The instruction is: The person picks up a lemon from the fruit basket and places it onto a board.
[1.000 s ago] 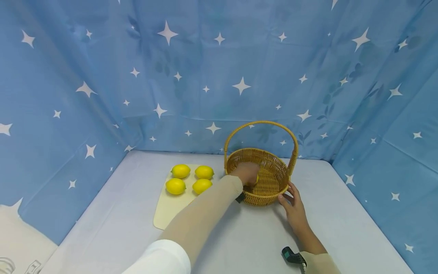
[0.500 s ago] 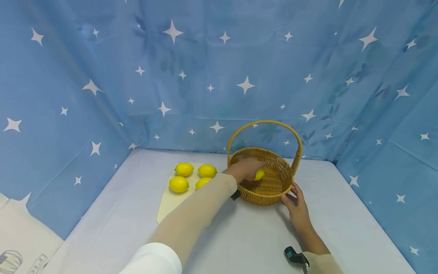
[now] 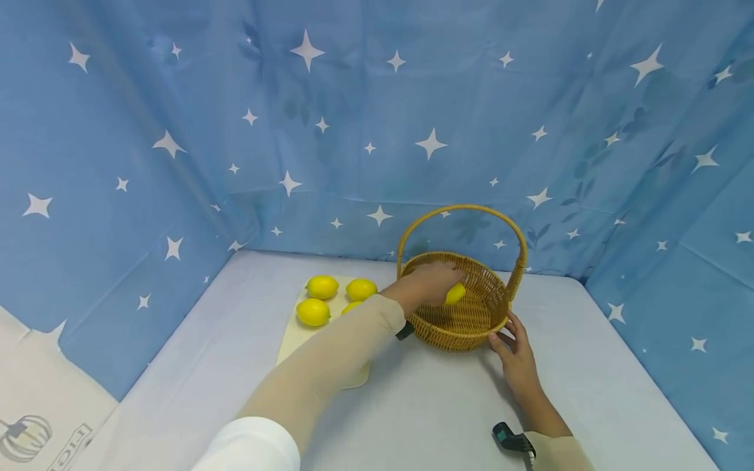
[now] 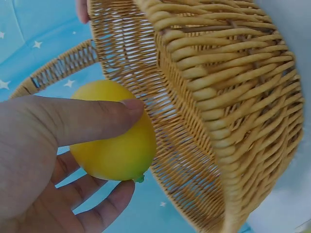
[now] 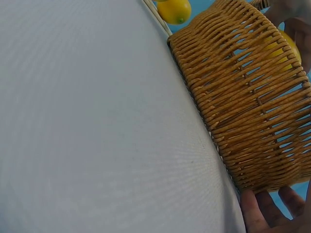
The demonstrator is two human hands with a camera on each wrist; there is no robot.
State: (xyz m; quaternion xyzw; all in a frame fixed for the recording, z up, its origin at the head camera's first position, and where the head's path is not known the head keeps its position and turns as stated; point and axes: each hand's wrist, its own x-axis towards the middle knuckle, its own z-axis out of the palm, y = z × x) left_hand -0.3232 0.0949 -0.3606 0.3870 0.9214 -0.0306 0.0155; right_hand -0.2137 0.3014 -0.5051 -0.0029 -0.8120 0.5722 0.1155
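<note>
My left hand point(image 3: 434, 282) reaches over the near left rim of a round wicker basket point(image 3: 450, 340) and holds a yellow lemon point(image 3: 455, 294) inside it. In the left wrist view the thumb lies across this lemon point(image 4: 119, 155), with fingers beneath it. My right hand point(image 3: 517, 360) rests against the basket's right outer side. Its fingertips touch the woven wall low down in the right wrist view. Several more lemons point(image 3: 313, 312) lie on a cream cutting board point(image 3: 294, 339) left of the basket; my left forearm partly hides one of them.
The basket's tall arched handle point(image 3: 465, 207) stands upright. A white cloth covers the table point(image 3: 436, 405), with blue star-patterned curtains point(image 3: 377, 118) behind and at both sides. A dark wrist camera point(image 3: 511, 438) sits at my right wrist.
Within the basket my left hand has shifted slightly up and right, and more of the lemon now shows. The whole view has drifted a little; my right hand stays at the basket's side.
</note>
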